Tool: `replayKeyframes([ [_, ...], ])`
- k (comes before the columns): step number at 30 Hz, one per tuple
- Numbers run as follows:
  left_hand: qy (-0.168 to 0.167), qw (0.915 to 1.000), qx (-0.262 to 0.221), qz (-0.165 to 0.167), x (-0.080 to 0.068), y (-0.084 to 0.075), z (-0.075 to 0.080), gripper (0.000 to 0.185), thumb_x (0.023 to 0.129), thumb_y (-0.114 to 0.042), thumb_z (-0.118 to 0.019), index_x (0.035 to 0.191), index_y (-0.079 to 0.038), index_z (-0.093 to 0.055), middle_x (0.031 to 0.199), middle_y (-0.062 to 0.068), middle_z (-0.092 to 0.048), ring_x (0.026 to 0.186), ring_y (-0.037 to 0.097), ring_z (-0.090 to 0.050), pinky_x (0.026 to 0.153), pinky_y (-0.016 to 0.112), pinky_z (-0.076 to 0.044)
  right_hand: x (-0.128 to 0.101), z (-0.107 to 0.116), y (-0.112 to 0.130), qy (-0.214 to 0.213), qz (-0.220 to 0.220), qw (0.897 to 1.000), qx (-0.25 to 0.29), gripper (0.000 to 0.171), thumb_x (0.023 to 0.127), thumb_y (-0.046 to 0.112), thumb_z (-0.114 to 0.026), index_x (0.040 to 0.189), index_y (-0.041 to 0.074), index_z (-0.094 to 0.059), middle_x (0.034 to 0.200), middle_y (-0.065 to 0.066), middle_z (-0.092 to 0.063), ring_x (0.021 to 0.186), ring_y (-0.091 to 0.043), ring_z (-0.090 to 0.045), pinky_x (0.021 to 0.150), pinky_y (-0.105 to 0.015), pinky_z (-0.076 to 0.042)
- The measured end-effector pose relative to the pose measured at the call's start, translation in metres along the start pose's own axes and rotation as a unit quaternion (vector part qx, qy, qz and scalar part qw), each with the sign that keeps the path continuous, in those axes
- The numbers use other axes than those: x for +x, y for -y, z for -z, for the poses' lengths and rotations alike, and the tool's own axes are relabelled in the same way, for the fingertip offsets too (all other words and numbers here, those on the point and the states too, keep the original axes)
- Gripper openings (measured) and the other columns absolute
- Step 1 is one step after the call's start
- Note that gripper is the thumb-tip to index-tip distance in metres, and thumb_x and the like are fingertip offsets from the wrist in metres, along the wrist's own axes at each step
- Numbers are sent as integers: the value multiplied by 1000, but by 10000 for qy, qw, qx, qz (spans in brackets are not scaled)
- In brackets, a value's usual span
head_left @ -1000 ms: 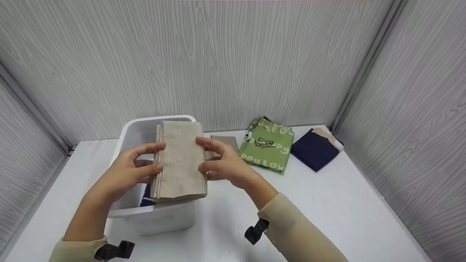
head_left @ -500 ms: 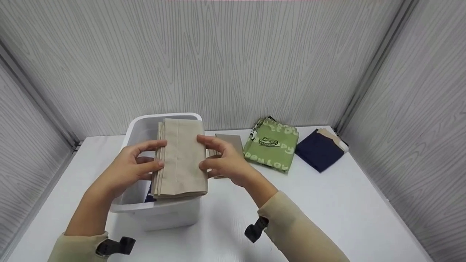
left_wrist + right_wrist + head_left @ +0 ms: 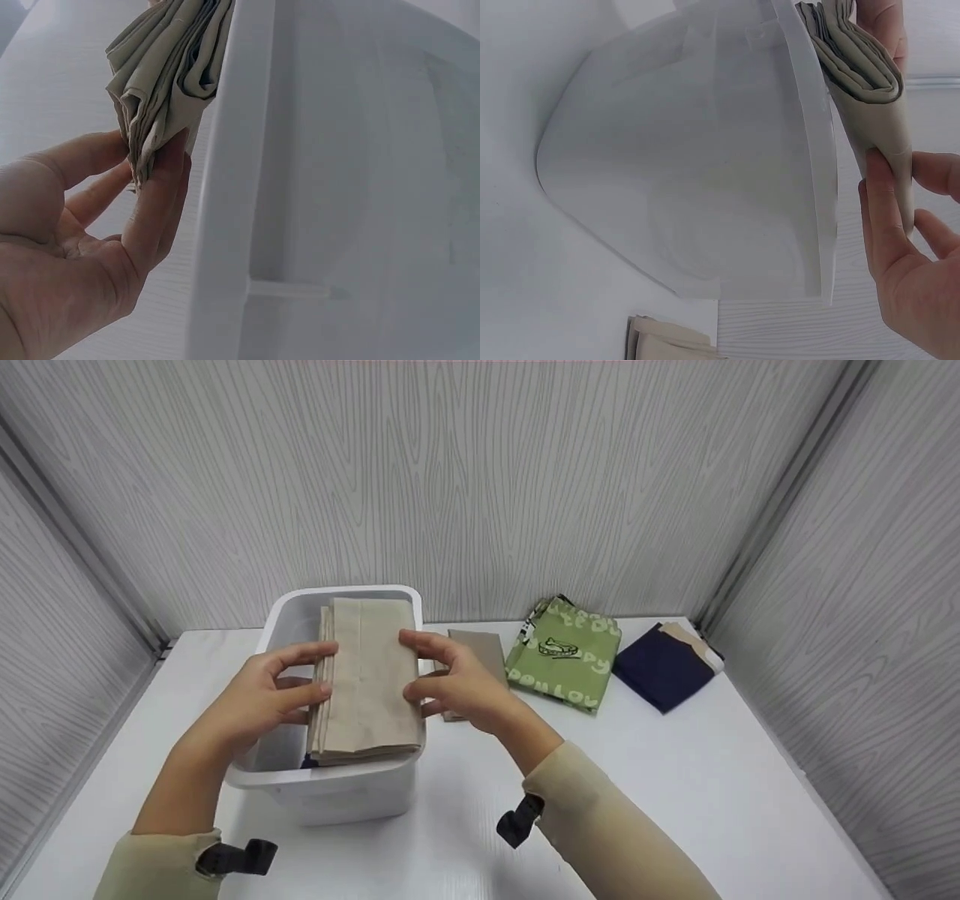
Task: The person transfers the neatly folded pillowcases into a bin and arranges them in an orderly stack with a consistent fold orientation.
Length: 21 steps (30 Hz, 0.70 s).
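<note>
Now the folded beige cloth (image 3: 367,679), pinched along its 2 long edges by the left hand (image 3: 259,701) and right hand (image 3: 457,690), sat lower and farther up-frame over the white plastic bin (image 3: 337,791) than 1 second before.

Folded beige cloth stack (image 3: 367,679) held level over white plastic storage bin (image 3: 341,791), just above rim. Left hand (image 3: 262,701) gripping stack's left edge, thumb on top, fingers (image 3: 307,691) curled round side. Right hand (image 3: 457,686) pinching right edge, thumb pressed to side. Dark blue fabric (image 3: 309,760) glimpsed inside bin beneath stack. On white tabletop (image 3: 675,795), right of bin: small flat beige cloth (image 3: 480,649) partly hidden behind right hand, then folded green cloth with pale lettering and black drawing (image 3: 566,660), then folded navy cloth over cream piece (image 3: 664,673) near corner. Beige sleeves on both forearms, black straps at wrists. Grey wood-grain panels (image 3: 480,472) walling tabletop on three sides.
</note>
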State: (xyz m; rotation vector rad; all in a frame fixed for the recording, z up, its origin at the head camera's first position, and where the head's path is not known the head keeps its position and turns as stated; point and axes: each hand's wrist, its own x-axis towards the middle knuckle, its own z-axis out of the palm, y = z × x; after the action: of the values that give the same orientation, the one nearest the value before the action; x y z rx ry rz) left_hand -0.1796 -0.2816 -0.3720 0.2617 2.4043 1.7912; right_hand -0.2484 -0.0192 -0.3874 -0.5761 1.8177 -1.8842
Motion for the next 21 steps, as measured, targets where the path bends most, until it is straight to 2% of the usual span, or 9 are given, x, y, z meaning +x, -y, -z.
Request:
replayKeyframes([
  [5,27,10000,55,-30,3,2,-1,64,96,-17,-67,152,-5,-38,147,20,-39,105,13,-66,79,34,-60,-1,2,-1,-27,-84,10000,6,75,80,-11,-67,148,18,-49,144,-8,-47,98,-27,-66,75,-42,-61],
  [14,-36,9999,-22,-98,2,3,0,64,96,-15,-68,151,-2,-38,145,19,-38,106,10,-65,79,36,-60,2,-3,3,-160,-148,9994,-252,72,82,-7,-68,147,19,-50,140,-5,-49,100,-25,-65,72,-42,-61],
  [21,25,9998,182,-111,10,-1,-1,63,96,-15,-67,151,-5,-39,145,20,-37,105,9,-64,78,35,-60,1,1,7,-352,-107,9988,-313,69,84,-5,-68,147,20,-50,141,-5,-49,99,-26,-67,73,-42,-61],
])
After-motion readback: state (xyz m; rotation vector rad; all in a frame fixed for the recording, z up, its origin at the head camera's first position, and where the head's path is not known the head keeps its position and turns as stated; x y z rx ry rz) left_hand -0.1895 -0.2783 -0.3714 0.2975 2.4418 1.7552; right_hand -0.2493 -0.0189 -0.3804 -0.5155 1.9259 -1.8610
